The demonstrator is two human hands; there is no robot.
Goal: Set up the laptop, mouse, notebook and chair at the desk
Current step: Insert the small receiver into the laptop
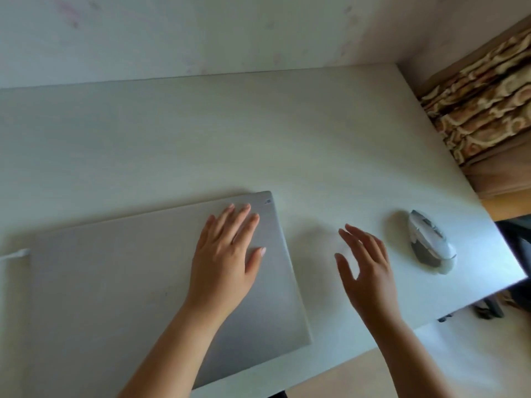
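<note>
A silver laptop [115,282] lies closed and flat on the white desk [258,139], near its front edge. My left hand [227,254] rests palm down on the lid near its far right corner, fingers spread. Just right of the laptop, my right hand [365,268] hovers over the bare desk with its fingers apart and nothing in it. A white and grey mouse [431,239] sits further right, close to the desk's right edge, apart from that hand. No notebook is in view.
A white cable [14,254] runs off the laptop's left side. A pale wall [201,33] backs the desk. Patterned brown curtain fabric [482,110] hangs past the right edge. Dark chair parts [514,239] show below the desk's right corner.
</note>
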